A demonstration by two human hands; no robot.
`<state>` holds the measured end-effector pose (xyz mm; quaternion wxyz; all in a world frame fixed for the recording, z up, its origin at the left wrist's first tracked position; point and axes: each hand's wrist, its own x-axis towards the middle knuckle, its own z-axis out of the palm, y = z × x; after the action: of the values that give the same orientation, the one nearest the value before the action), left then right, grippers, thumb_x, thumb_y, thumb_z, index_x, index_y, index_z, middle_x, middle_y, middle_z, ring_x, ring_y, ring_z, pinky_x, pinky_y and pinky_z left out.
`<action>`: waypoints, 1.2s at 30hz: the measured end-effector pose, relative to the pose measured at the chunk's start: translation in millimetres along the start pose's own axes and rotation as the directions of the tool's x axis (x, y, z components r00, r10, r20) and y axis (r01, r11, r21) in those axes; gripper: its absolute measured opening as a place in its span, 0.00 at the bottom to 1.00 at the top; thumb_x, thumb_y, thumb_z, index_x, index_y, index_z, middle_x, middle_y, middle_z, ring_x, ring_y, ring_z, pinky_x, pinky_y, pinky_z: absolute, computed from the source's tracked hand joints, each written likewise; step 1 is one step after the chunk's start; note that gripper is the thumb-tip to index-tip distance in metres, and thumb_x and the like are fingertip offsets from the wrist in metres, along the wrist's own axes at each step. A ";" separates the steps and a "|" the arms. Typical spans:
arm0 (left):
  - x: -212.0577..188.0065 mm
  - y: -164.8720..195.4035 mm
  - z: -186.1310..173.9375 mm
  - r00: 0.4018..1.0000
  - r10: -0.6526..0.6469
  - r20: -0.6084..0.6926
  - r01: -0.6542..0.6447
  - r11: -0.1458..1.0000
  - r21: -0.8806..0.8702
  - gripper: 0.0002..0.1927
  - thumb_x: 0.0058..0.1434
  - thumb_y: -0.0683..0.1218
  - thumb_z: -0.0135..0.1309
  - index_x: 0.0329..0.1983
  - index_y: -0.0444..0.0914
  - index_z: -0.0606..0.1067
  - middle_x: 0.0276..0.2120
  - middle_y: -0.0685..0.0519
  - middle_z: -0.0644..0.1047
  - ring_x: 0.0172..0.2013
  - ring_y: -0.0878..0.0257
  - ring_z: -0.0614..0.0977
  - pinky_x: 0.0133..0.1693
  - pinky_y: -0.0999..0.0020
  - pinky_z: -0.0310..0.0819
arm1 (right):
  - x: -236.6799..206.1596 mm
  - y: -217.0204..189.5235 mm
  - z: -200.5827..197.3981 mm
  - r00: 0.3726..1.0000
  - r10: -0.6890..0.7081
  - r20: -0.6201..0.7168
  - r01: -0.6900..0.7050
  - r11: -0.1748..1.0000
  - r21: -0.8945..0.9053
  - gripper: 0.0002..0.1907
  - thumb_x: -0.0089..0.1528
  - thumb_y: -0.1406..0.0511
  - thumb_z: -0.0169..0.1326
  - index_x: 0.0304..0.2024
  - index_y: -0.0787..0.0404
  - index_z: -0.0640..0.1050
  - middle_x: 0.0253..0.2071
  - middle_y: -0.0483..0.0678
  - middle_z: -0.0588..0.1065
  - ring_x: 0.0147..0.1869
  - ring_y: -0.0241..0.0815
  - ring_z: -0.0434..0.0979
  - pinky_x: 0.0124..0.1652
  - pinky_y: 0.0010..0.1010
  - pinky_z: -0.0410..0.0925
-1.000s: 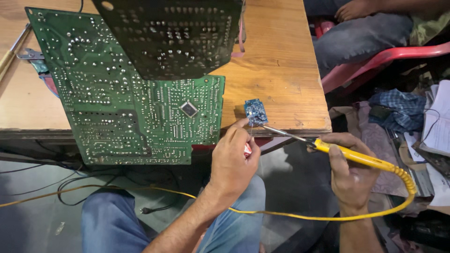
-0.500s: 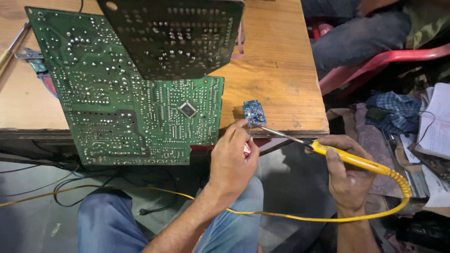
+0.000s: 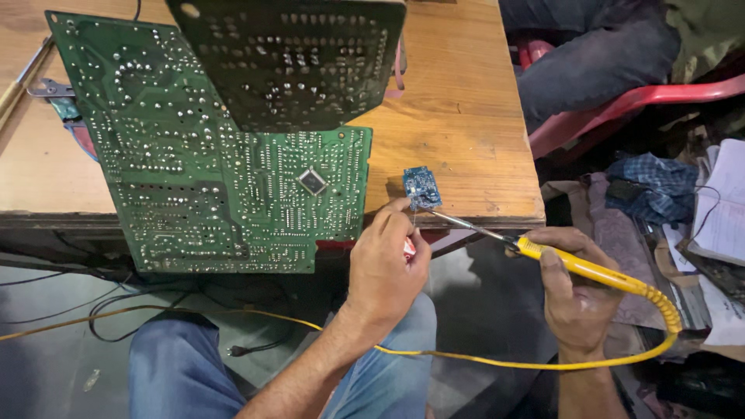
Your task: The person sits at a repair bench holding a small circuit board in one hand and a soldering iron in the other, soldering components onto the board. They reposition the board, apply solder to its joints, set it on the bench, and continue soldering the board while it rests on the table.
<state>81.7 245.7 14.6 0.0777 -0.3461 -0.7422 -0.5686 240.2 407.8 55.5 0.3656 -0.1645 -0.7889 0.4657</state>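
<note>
Wooden table [image 3: 458,116] filling the upper frame, its front edge running above the knees. Large green circuit board [image 3: 194,178] lying solder side up across the table's front left part, overhanging the front edge. Darker circuit board [image 3: 287,62] resting on top of it toward the table's back edge. Red plastic chair [image 3: 613,109] off the table's right edge, with a seated person's dark trouser leg [image 3: 597,54] on it. Yellow cable [image 3: 466,358] trailing below the front edge, across the blue-jeaned lap. Left hand [image 3: 384,268] just below the front edge, fingers pressed together, thumb and forefinger pinching a small blue circuit board [image 3: 421,188] held upright near the front right corner. Right hand [image 3: 574,291] beyond the front right corner, curled tight around the yellow handle of a soldering iron [image 3: 543,256]. Metal tip slanting up-left, meeting the blue board's lower edge. Metal pliers [image 3: 46,89] lying by the table's left edge.
</note>
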 end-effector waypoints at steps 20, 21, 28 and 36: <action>0.3 -0.1 2.1 1.000 -0.006 -0.004 0.006 1.000 0.015 0.09 0.56 0.36 0.58 0.36 0.34 0.69 0.51 0.37 0.78 0.44 0.39 0.80 0.44 0.50 0.77 | -1.6 9.6 -0.1 0.998 0.027 -0.060 -0.029 0.999 -0.028 0.08 0.68 0.72 0.51 0.47 0.70 0.78 0.41 0.46 0.79 0.43 0.30 0.76 0.45 0.19 0.67; 0.4 0.1 1.9 1.000 -0.008 -0.006 0.008 1.000 0.012 0.09 0.56 0.36 0.58 0.36 0.34 0.69 0.51 0.37 0.78 0.44 0.39 0.80 0.44 0.50 0.77 | -1.8 10.1 0.1 0.998 0.028 -0.064 -0.029 0.999 -0.022 0.08 0.68 0.71 0.51 0.47 0.69 0.78 0.42 0.46 0.79 0.43 0.29 0.76 0.45 0.19 0.67; 2.3 2.2 0.3 1.000 -0.007 0.004 0.007 1.000 0.017 0.09 0.56 0.36 0.59 0.36 0.33 0.70 0.52 0.38 0.77 0.45 0.40 0.81 0.44 0.51 0.78 | -5.3 7.2 -0.4 0.997 0.054 -0.051 -0.057 0.997 -0.053 0.08 0.69 0.70 0.54 0.47 0.69 0.79 0.34 0.43 0.77 0.32 0.25 0.69 0.35 0.17 0.60; 2.4 2.9 2.1 1.000 -0.011 -0.012 0.011 0.999 0.031 0.09 0.55 0.36 0.59 0.35 0.33 0.70 0.51 0.39 0.78 0.45 0.40 0.81 0.44 0.51 0.78 | -5.8 2.8 1.4 1.000 -0.001 -0.025 0.001 1.000 -0.012 0.08 0.70 0.70 0.53 0.48 0.68 0.78 0.43 0.44 0.78 0.42 0.27 0.73 0.43 0.17 0.65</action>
<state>82.3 248.9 17.3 0.0844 -0.3374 -0.7522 -0.5596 242.9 404.9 50.2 0.3747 -0.1721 -0.7872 0.4586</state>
